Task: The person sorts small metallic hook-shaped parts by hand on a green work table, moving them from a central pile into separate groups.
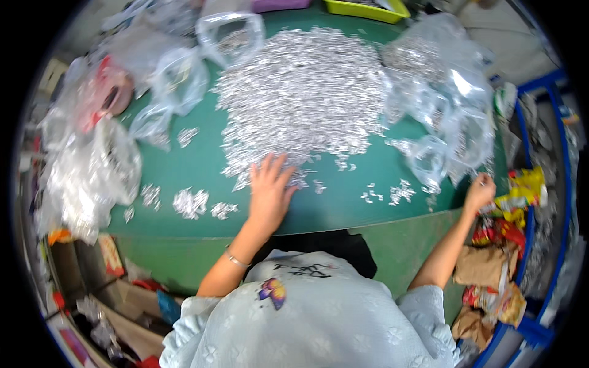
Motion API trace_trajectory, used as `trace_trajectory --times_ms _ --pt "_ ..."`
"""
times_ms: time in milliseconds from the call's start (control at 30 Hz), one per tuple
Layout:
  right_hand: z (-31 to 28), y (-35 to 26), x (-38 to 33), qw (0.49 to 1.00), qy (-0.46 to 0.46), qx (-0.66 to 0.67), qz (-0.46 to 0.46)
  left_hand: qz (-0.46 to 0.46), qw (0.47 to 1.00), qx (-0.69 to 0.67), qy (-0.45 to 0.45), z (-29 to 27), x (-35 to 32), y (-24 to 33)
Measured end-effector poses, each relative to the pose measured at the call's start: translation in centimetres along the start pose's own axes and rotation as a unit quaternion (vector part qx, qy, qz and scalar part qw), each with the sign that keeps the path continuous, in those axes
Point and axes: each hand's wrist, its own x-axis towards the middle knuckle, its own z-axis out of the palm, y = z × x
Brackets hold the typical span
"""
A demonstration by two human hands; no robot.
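Observation:
A broad heap of small silvery metal pieces (300,92) covers the middle of the green table (343,205); their exact kind is too small to make out. My left hand (269,190) lies with fingers spread on the heap's near edge. Off to the right, at the table's edge, my right hand (480,192) is closed, its fingertips pinched together. Whatever it may hold is too small to name. Close to it stands an open clear plastic bag (429,161) with silvery pieces around its mouth.
Small piles of the pieces (191,203) lie along the near left edge, with another pile (402,192) near right. Clear plastic bags (110,165) crowd the left side. A yellow-green tray (368,10) sits at the back. A blue rack (529,141) with packets stands at right.

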Motion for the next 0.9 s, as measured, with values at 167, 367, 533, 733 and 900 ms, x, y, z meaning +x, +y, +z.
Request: trace_trajectory --times_ms 167,367,533,733,900 --pt "-8.2 -16.8 -5.3 0.956 0.120 0.267 -0.035 -0.002 0.999 -0.023 0.025 0.3 -0.3 -0.1" --pt "-9.7 -30.9 -13.4 0.767 -0.353 0.440 -0.306 0.008 0.994 -0.029 0.100 0.6 0.0 -0.6" --pt "-7.4 -34.3 -16.0 0.778 -0.350 0.375 -0.363 0.022 0.991 -0.039 0.123 0.3 1.8 -1.0" --pt "-6.6 -34.4 -15.0 0.805 -0.311 0.375 -0.340 -0.052 0.972 -0.181 0.139 -1.8 3.6 -2.4" --pt "-6.9 -34.1 -15.1 0.803 -0.370 0.401 -0.240 -0.026 0.996 -0.015 0.088 -3.1 1.2 -1.6"
